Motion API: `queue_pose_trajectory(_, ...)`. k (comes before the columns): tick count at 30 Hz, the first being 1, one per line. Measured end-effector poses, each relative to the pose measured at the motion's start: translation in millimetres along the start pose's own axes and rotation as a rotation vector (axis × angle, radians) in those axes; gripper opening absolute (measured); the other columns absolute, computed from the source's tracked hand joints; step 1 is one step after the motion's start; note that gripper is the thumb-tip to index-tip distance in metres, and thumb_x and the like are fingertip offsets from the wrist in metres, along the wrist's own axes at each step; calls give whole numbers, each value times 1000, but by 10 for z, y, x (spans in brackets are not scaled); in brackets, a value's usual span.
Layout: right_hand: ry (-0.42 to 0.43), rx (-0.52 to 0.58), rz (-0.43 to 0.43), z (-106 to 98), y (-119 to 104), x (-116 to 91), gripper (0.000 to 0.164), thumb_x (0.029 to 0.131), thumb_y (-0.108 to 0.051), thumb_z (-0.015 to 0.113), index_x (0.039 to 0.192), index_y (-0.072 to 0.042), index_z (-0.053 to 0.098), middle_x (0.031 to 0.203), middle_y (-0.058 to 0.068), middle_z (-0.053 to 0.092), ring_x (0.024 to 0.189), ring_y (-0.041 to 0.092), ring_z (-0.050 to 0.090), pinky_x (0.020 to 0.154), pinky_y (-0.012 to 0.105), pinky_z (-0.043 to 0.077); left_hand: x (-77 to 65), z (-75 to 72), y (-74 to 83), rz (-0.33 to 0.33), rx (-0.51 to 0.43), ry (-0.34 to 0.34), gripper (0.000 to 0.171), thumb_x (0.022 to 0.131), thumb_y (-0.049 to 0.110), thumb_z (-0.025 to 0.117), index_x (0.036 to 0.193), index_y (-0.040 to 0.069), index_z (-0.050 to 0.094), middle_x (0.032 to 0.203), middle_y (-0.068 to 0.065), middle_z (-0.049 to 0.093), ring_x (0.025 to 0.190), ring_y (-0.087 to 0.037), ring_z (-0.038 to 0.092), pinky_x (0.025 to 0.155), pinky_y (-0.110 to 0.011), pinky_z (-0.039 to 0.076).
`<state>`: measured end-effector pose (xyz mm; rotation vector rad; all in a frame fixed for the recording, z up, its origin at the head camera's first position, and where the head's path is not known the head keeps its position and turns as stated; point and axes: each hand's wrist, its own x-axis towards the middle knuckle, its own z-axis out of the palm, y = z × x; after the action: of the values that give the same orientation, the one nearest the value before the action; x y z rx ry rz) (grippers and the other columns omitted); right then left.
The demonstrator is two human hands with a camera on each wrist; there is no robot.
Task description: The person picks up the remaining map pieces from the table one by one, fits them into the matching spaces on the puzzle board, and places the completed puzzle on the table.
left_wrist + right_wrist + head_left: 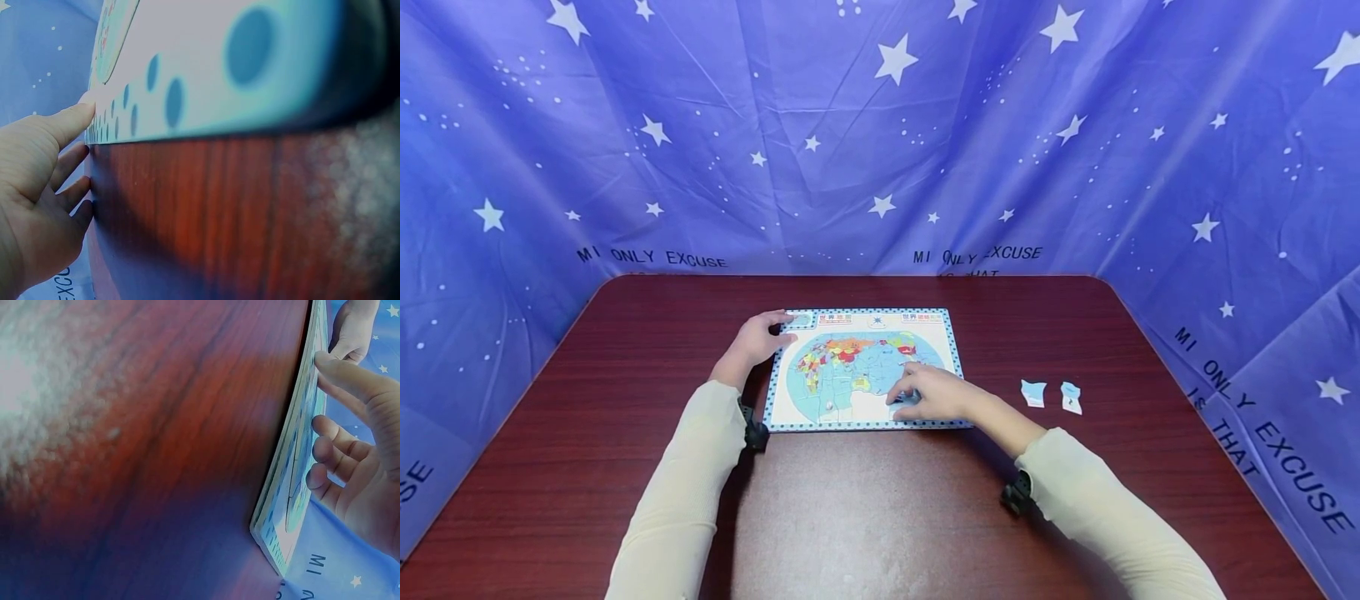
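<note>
A world map jigsaw puzzle (880, 326) in a flat board with a blue dotted border lies on the table. My left hand (758, 338) rests at the board's upper left corner. In the left wrist view, its thumb (76, 122) touches the border and the other fingers lie along the side. Over the map's lower right part, my right hand (934, 392) touches the puzzle with thumb and fingers slightly bent. A white unfilled area (869, 407) shows just left of its fingertips. In the right wrist view, the thumb (350, 376) meets the puzzle surface; no piece is visible in its grasp.
Two loose puzzle pieces, one (1033, 393) nearer the board and another (1071, 397) farther right, lie on the dark red wooden table (827, 517). A blue curtain (820, 167) with white stars hangs behind and at both sides.
</note>
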<state>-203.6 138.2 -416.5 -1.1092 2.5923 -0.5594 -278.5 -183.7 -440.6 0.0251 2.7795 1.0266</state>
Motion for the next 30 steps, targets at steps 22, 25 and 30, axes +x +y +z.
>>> queue_pose_trajectory(22,-27,9,43,-30,-4,-71,26,86,-31,67,110,-21,69,91,0,51,79,12,45,65,23,39,1,6,-2,1,-20,-8,49,94,24,58,139,11,46,154,-9,27,144,-33,18,112,-51,27)
queue_pose_trajectory(25,-23,0,49,-21,16,-77,26,87,-31,66,111,-22,69,91,-1,51,80,10,45,66,23,39,3,4,-10,-1,-23,-10,49,94,24,57,140,11,46,155,-9,27,144,-33,17,112,-51,27)
queue_pose_trajectory(30,-10,-9,41,-32,50,-88,25,89,-29,63,112,-22,69,91,-2,53,79,9,47,67,22,41,4,0,-16,5,-21,-11,49,94,24,57,140,12,45,155,-9,26,144,-33,17,112,-51,27)
